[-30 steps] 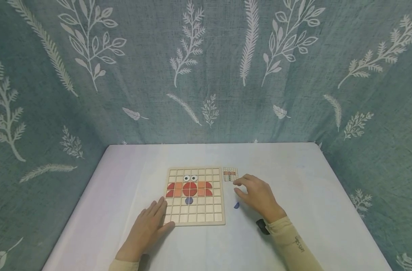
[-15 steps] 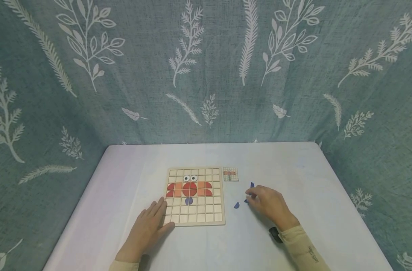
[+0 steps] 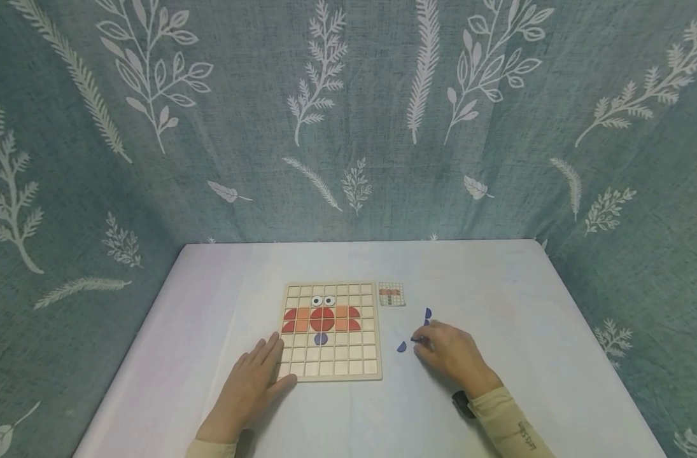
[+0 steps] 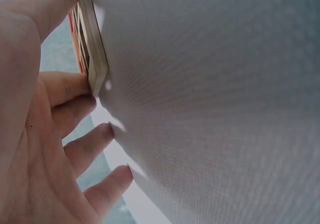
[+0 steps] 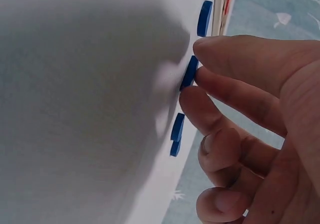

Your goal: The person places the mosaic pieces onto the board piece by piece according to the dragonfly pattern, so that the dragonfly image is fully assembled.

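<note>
A wooden grid board [image 3: 351, 377] lies on the table with a flat tile picture on it. It has two round eye tiles [image 3: 323, 301], a red circle [image 3: 322, 319], orange squares, red curved tiles and a blue round [image 3: 321, 339]. My left hand [image 3: 246, 385] rests with straight, spread fingers at the board's left edge, the thumb by its front left corner. To the right of the board, my right hand [image 3: 454, 356] pinches a blue half-round tile [image 5: 188, 73] by its ends between thumb and index finger, low over the table.
Another blue half-round tile [image 3: 401, 346] lies between the board and my right hand. Two more blue tiles [image 5: 177, 127] lie beyond the hand. A small pattern card [image 3: 391, 294] sits at the board's upper right. Patterned curtains [image 3: 354, 127] surround the table.
My right hand has moved rightward from near the card to the blue tiles, then slightly nearer me, and now pinches one. The left hand has stayed put at the board.
</note>
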A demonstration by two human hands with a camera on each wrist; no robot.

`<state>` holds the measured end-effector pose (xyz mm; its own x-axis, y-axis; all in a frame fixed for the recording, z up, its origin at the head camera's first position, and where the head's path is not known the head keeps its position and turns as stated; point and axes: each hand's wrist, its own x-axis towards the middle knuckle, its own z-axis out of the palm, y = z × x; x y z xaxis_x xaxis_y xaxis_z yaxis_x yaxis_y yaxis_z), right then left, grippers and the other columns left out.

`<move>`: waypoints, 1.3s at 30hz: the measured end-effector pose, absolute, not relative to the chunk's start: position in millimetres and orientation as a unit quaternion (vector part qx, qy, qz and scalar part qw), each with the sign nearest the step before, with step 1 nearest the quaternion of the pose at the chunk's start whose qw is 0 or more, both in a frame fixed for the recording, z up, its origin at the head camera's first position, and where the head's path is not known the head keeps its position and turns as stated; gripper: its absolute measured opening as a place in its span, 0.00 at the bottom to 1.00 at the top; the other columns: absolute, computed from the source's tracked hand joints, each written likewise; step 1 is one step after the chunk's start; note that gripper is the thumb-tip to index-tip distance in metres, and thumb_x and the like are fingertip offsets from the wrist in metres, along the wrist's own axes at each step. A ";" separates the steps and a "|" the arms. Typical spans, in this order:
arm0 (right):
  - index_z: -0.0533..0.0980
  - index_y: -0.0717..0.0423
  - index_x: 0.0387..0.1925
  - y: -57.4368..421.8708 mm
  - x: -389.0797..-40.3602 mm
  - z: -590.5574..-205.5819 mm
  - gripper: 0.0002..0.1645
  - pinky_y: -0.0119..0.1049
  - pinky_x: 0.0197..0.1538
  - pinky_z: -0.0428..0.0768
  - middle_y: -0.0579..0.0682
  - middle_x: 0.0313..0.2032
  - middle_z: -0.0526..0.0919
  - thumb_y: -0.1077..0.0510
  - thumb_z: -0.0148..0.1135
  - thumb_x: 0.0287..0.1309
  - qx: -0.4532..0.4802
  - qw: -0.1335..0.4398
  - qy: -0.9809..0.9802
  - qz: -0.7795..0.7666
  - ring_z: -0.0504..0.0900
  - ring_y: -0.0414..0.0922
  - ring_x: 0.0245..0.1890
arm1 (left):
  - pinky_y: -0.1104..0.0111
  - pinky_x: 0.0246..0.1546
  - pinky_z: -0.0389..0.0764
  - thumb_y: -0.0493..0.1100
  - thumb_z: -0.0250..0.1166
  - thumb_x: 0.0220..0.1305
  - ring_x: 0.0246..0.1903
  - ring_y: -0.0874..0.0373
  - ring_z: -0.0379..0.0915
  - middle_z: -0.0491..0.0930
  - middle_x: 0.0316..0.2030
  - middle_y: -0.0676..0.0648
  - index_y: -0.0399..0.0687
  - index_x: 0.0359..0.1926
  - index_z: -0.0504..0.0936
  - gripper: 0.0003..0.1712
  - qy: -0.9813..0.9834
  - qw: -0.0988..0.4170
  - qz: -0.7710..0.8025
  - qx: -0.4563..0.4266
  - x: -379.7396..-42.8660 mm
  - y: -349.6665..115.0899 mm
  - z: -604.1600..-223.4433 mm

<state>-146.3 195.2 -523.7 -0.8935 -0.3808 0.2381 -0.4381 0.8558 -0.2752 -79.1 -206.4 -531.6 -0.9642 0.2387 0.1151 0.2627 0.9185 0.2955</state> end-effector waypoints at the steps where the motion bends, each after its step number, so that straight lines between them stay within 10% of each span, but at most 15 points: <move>1: 0.86 0.47 0.36 194.8 -146.5 -524.0 0.10 0.31 0.31 0.80 0.41 0.30 0.84 0.56 0.77 0.50 0.219 0.095 -0.958 0.158 0.79 0.37 0.27 | 0.37 0.66 0.64 0.61 0.65 0.67 0.70 0.36 0.61 0.65 0.72 0.37 0.37 0.73 0.67 0.44 -0.979 0.040 -0.155 -0.129 -79.1 -206.6 -531.9; 39: 0.88 0.44 0.37 195.6 -149.4 -520.5 0.10 0.38 0.42 0.85 0.41 0.37 0.85 0.54 0.79 0.51 0.242 0.059 -0.956 0.156 0.85 0.41 0.38 | 0.38 0.66 0.65 0.62 0.65 0.67 0.70 0.36 0.61 0.65 0.72 0.38 0.37 0.73 0.68 0.45 -0.980 0.035 -0.147 -0.129 -79.5 -205.7 -530.1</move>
<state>-149.4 195.6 -520.5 -0.8764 -0.4435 0.1879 -0.4802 0.8349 -0.2691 -79.5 -205.7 -530.1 -0.9642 0.2430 0.1060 0.2634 0.9236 0.2785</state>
